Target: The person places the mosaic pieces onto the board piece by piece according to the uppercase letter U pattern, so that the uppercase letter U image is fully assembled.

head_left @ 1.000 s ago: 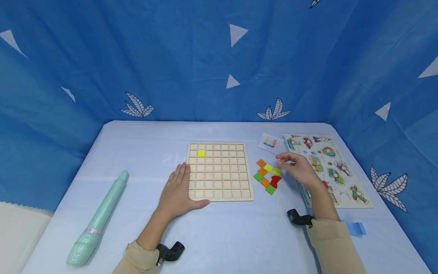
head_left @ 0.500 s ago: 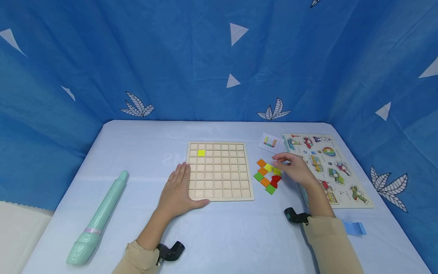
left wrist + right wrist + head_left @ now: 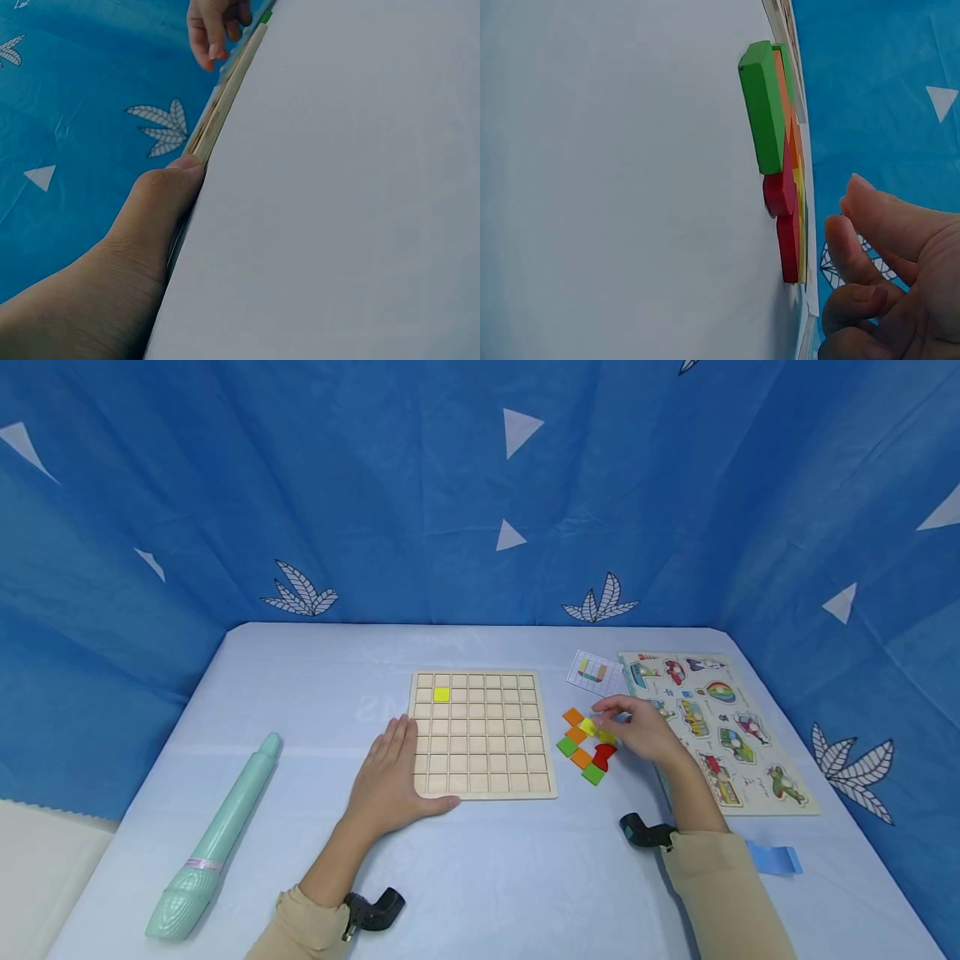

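Note:
My left hand [image 3: 386,781] lies with straight fingers along the left side of a wooden grid board [image 3: 498,746], its thumb at the near edge. In the left wrist view the thumb [image 3: 176,176] presses against the board's edge. One yellow square tile [image 3: 442,694] sits in a cell near the board's upper left. Right of the board lies a cluster of flat tiles: orange [image 3: 573,717], green [image 3: 593,775], red [image 3: 603,755] and yellow. Over the yellow ones hovers my right hand [image 3: 641,731], fingers loosely bent. The right wrist view shows nothing between its thumb and fingertips [image 3: 861,182].
Behind the tiles lies a pattern card [image 3: 590,673]. A picture puzzle board [image 3: 757,735] lies at the right, partly under my right forearm. Blue tape [image 3: 776,860] is near the right sleeve. A mint toy microphone [image 3: 217,835] lies at the left. Blue curtains enclose the table.
My right hand has moved a little left, from beside the cluster to over the yellow tiles. The left hand and the board have stayed put.

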A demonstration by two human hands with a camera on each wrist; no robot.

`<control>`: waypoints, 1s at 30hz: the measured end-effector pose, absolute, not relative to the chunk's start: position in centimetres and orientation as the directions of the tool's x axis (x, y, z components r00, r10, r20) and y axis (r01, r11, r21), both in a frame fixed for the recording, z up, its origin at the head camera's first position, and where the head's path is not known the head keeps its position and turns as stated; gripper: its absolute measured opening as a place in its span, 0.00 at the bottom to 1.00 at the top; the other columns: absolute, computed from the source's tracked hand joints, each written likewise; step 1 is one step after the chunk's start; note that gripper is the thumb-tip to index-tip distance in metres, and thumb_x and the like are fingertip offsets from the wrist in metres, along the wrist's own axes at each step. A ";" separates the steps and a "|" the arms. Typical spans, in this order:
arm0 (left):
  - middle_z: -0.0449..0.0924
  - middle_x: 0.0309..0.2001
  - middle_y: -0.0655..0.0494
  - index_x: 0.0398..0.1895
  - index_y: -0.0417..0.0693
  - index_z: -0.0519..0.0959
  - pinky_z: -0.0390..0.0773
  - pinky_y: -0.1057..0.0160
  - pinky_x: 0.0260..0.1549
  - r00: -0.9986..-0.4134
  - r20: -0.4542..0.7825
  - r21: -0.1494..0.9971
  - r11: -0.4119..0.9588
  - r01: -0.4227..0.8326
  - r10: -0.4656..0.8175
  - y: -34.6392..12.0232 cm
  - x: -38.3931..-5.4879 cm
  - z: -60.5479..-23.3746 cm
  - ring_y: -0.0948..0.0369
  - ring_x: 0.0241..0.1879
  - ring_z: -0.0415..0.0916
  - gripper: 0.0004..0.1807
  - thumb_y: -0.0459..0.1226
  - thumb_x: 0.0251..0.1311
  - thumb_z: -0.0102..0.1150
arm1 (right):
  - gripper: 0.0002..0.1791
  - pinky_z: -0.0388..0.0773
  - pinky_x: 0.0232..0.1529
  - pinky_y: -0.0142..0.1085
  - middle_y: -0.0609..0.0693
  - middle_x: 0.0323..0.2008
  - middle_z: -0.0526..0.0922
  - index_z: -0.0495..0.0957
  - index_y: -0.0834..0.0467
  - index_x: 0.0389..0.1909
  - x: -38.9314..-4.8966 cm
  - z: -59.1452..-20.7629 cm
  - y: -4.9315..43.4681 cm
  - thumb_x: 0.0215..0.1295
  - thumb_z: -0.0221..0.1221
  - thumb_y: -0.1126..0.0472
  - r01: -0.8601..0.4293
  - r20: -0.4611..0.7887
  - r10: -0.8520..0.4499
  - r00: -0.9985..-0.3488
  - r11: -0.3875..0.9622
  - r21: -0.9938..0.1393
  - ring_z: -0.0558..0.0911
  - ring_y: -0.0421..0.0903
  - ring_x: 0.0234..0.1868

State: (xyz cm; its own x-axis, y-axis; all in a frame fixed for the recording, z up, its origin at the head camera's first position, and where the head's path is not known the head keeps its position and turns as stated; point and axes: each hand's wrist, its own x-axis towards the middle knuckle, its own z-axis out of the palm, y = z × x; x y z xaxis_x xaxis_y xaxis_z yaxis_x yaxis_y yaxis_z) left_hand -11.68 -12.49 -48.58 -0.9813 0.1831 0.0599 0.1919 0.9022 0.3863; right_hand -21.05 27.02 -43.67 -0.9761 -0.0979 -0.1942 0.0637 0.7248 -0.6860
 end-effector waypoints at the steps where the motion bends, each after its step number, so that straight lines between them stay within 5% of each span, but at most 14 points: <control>1: 0.39 0.81 0.43 0.79 0.38 0.43 0.47 0.46 0.77 -0.981 0.059 0.387 0.902 0.191 0.183 -12.5 -11.7 -48.6 0.49 0.81 0.36 0.77 0.80 0.36 0.56 | 0.16 0.73 0.39 0.36 0.54 0.46 0.80 0.80 0.52 0.53 -21.1 -43.7 27.0 0.67 0.63 0.51 0.063 -0.195 -0.099 -0.976 0.729 -0.681 0.73 0.51 0.45; 13: 0.40 0.80 0.43 0.79 0.37 0.43 0.47 0.46 0.77 -0.983 0.052 0.394 0.901 0.184 0.178 -12.4 -11.5 -48.3 0.49 0.81 0.36 0.77 0.80 0.36 0.58 | 0.14 0.72 0.30 0.35 0.52 0.42 0.80 0.82 0.51 0.49 -21.1 -43.9 26.4 0.64 0.65 0.53 0.038 -0.185 -0.104 -0.977 0.772 -0.634 0.74 0.50 0.37; 30: 0.39 0.81 0.44 0.79 0.38 0.43 0.47 0.46 0.77 -0.983 0.046 0.384 0.906 0.180 0.176 -12.4 -11.6 -48.4 0.49 0.81 0.35 0.77 0.81 0.37 0.55 | 0.16 0.71 0.32 0.34 0.54 0.44 0.79 0.83 0.54 0.50 -21.4 -44.0 26.3 0.65 0.64 0.52 0.044 -0.225 -0.118 -0.967 0.795 -0.605 0.73 0.49 0.41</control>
State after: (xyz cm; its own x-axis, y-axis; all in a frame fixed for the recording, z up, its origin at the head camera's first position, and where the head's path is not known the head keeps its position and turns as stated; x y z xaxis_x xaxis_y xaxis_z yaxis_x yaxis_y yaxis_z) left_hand -11.64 -12.44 -48.45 -0.9834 0.1758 0.0460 0.1799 0.9057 0.3839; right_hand -21.39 26.26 -44.00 -0.9673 -0.1182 -0.2246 0.0435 0.7947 -0.6055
